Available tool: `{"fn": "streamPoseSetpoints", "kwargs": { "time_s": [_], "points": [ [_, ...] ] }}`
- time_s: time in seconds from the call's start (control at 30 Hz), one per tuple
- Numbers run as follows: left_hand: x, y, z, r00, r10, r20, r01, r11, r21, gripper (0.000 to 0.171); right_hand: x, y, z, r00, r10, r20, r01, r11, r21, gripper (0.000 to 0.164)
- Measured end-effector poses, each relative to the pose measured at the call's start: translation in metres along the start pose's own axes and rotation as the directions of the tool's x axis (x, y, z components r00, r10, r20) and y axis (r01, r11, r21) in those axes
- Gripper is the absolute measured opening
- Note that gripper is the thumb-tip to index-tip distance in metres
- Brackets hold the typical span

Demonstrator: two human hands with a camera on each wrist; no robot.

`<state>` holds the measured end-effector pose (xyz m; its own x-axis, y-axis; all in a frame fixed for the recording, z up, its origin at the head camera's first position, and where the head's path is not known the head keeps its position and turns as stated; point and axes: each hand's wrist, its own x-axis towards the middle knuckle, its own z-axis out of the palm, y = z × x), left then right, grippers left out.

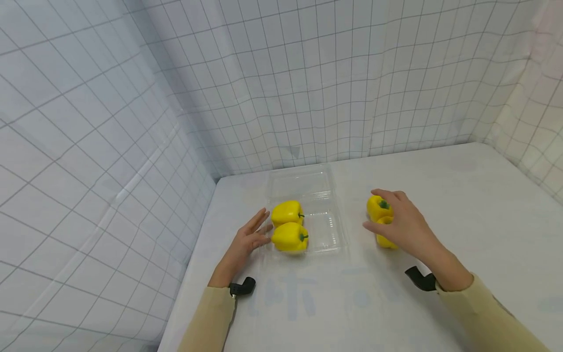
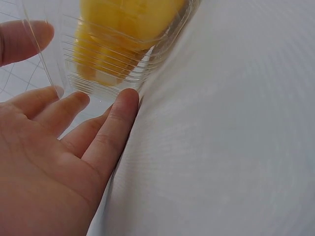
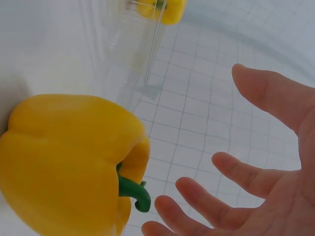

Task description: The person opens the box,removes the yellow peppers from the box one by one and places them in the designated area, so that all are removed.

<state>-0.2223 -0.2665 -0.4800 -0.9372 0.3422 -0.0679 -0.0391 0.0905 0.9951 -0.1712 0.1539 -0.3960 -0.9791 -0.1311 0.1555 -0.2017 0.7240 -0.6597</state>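
Observation:
A clear plastic clamshell container (image 1: pixel 325 232) lies with its lid (image 1: pixel 299 183) folded back. Side by side in its left half are two yellow bell peppers, a far one (image 1: pixel 285 213) and a near one (image 1: pixel 288 237), green stems pointing right. My left hand (image 1: pixel 242 244) is at the container's left side; in the left wrist view its spread fingers (image 2: pixel 106 142) are right at the ribbed wall. Over two more yellow bell peppers (image 1: pixel 377 209) (image 1: pixel 385 240) on the table hovers my right hand (image 1: pixel 409 227), thumb and fingers apart. The right wrist view shows a bell pepper (image 3: pixel 64 162) beside the spread fingers, with a gap between.
The table (image 1: pixel 334 308) has a white cover. White cloth with a dark grid (image 1: pixel 303 88) hangs behind it and along both sides. Black wrist devices (image 1: pixel 243 286) sit below both hands, and a cable runs down the left sleeve.

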Motion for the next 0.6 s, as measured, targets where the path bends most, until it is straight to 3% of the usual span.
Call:
{"fn": "streamPoseSetpoints", "kwargs": {
  "time_s": [0.6],
  "points": [
    [0.001,0.0,0.001,1.0,0.006,0.004,-0.005,1.0,-0.013,0.076,0.016,-0.024,0.025,0.996,-0.089,0.022,0.088,0.995,0.05,0.068]
  ]
}}
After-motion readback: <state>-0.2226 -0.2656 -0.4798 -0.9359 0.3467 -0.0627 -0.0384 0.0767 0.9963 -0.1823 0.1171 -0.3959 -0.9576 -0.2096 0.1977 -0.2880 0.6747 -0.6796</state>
